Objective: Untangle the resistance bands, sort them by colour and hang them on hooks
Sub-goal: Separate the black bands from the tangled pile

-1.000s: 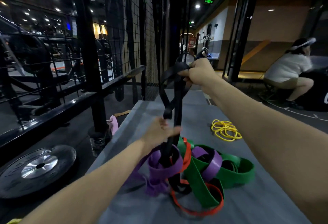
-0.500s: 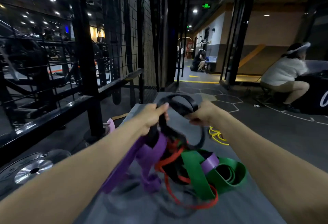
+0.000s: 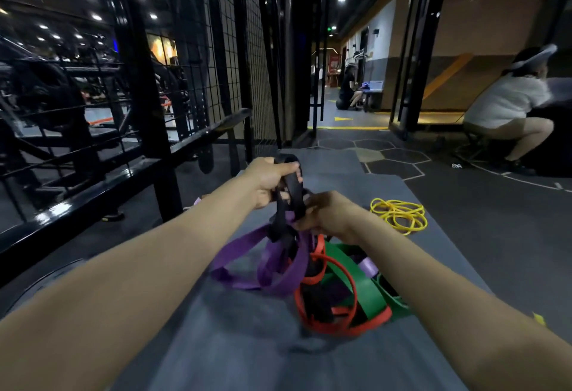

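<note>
A knot of resistance bands lies on the grey mat (image 3: 247,353): purple bands (image 3: 278,263), a red band (image 3: 325,322) and a green band (image 3: 362,282) wound together. A black band (image 3: 292,187) rises out of the knot. My left hand (image 3: 269,180) grips the top loop of the black band. My right hand (image 3: 328,214) pinches the same black band lower down, just above the purple loops. A bundle of thin yellow bands (image 3: 399,215) lies apart on the mat to the right.
A black steel rack with wire mesh panels (image 3: 148,130) runs along the left. A weight plate (image 3: 46,279) lies on the floor at left. A person in a white shirt (image 3: 507,112) crouches at the far right, another person (image 3: 348,87) sits down the corridor.
My right hand came down from high up to just above the tangle. My left hand moved up to the black band's top loop. The purple bands lifted with it.
</note>
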The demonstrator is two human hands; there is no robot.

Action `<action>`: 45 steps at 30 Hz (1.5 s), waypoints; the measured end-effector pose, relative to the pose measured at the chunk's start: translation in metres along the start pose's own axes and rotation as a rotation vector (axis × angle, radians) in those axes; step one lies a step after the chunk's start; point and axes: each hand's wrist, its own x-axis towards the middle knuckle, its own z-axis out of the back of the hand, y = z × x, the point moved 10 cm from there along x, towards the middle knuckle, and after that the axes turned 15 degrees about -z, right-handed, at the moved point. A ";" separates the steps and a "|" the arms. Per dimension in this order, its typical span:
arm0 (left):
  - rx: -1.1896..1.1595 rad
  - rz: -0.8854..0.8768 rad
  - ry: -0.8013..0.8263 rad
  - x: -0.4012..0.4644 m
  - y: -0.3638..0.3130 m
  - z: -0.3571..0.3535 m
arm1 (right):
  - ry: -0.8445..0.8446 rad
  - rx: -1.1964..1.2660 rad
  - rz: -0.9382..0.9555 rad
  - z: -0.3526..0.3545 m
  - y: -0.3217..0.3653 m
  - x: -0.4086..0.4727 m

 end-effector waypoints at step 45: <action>-0.249 0.275 -0.052 -0.038 0.056 0.024 | 0.009 -0.540 0.094 -0.084 -0.037 0.002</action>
